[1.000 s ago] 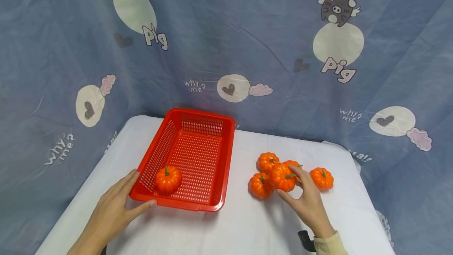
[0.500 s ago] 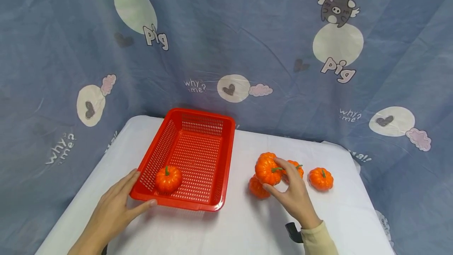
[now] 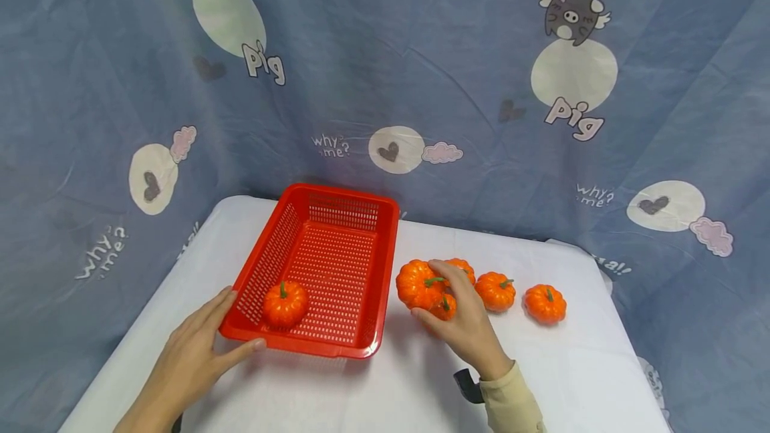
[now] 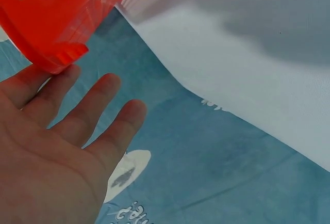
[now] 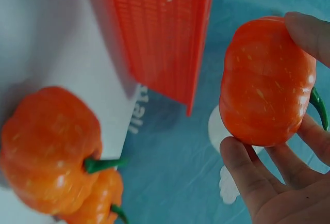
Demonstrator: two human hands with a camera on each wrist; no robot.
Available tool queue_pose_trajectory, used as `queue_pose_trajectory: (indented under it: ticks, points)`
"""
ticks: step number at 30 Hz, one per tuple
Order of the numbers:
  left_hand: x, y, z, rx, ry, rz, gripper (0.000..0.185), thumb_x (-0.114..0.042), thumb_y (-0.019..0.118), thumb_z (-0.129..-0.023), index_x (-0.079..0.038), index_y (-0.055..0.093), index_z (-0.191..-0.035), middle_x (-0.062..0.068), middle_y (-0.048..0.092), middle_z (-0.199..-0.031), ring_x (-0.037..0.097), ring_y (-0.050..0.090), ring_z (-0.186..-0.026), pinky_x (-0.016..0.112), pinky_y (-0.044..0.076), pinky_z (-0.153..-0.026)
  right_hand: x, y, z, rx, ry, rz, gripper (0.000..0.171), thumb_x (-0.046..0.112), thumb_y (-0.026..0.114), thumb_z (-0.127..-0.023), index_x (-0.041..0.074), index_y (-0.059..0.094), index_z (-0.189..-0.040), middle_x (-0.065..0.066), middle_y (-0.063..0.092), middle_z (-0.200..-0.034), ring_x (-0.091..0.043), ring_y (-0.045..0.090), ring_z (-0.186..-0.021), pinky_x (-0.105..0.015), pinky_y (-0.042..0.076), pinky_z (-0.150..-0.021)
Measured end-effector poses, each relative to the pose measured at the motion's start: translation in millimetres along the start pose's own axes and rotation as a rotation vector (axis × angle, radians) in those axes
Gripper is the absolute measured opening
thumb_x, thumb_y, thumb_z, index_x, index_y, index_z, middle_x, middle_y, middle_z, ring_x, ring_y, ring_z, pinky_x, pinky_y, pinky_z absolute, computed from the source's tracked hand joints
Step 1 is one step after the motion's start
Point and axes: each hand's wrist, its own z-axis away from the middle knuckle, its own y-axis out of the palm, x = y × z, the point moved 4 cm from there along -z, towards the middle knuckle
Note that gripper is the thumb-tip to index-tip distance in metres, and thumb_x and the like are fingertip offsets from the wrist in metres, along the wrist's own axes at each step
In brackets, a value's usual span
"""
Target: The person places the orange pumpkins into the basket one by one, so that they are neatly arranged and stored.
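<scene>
My right hand (image 3: 466, 329) holds a small orange toy pumpkin (image 3: 415, 284) with a green stem, above the table just right of the red plastic basket (image 3: 313, 347). In the right wrist view, thumb and fingers grip this pumpkin (image 5: 268, 82) from opposite sides. Another pumpkin (image 3: 285, 305) sits in the near left corner of the basket. At that corner my left hand (image 3: 186, 353) is spread around the outside. The left wrist view shows its fingers extended, some fingertips touching the basket's rim (image 4: 56, 64); the thumb is out of that view.
On the white table (image 3: 577, 379), right of the basket, lie a partly hidden pumpkin (image 3: 445, 310), another behind the hand (image 3: 463, 270), and two more pumpkins, a middle one (image 3: 496, 293) and a rightmost one (image 3: 545, 304). A blue patterned cloth (image 3: 385, 72) hangs behind.
My right hand has carried the gripped pumpkin leftward from above the other pumpkins toward the basket, uncovering the middle ones. The left hand and basket have stayed put.
</scene>
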Motion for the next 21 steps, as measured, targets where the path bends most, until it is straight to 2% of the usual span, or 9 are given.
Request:
queue_pose_trajectory:
  ticks: [4,11,17,21]
  points:
    - [0.1,-0.6,-0.6,-0.007,0.002,0.001,0.111,-0.069,0.076,-0.076,0.002,0.039,-0.153,0.026,0.042,-0.153,0.049,0.043,-0.132,0.072,0.038,-0.101,6.8,9.4,-7.0,0.026,-0.024,-0.015,0.080,0.028,0.092,-0.077,0.024,0.051,-0.145,0.010,0.052,-0.144,-0.012,0.051,-0.130,-0.042,0.046,-0.109]
    - [1.0,0.0,-1.2,0.032,-0.021,0.020,0.115,-0.072,0.074,-0.076,0.000,0.035,-0.156,0.025,0.038,-0.156,0.049,0.040,-0.134,0.072,0.036,-0.103,21.9,24.1,-19.9,0.092,-0.112,0.002,0.083,0.028,0.092,-0.077,0.018,0.049,-0.147,0.007,0.047,-0.145,-0.011,0.052,-0.124,-0.036,0.056,-0.093]
    - [0.6,-0.4,-1.5,0.054,-0.038,0.015,0.117,-0.075,0.072,-0.075,0.001,0.035,-0.156,0.026,0.038,-0.156,0.049,0.040,-0.135,0.072,0.035,-0.104,30.9,37.6,-31.3,0.172,-0.122,0.045,0.080,0.034,0.089,-0.080,0.023,0.049,-0.148,0.007,0.046,-0.143,-0.011,0.054,-0.117,-0.033,0.056,-0.093]
    - [-0.2,-2.5,-1.1,0.051,-0.035,0.014,0.116,-0.074,0.073,-0.075,0.001,0.035,-0.155,0.026,0.038,-0.156,0.050,0.040,-0.135,0.073,0.035,-0.104,34.3,47.5,-37.4,0.213,-0.110,0.053,0.078,0.036,0.088,-0.081,0.024,0.049,-0.147,0.006,0.047,-0.142,-0.011,0.053,-0.122,-0.034,0.054,-0.100]
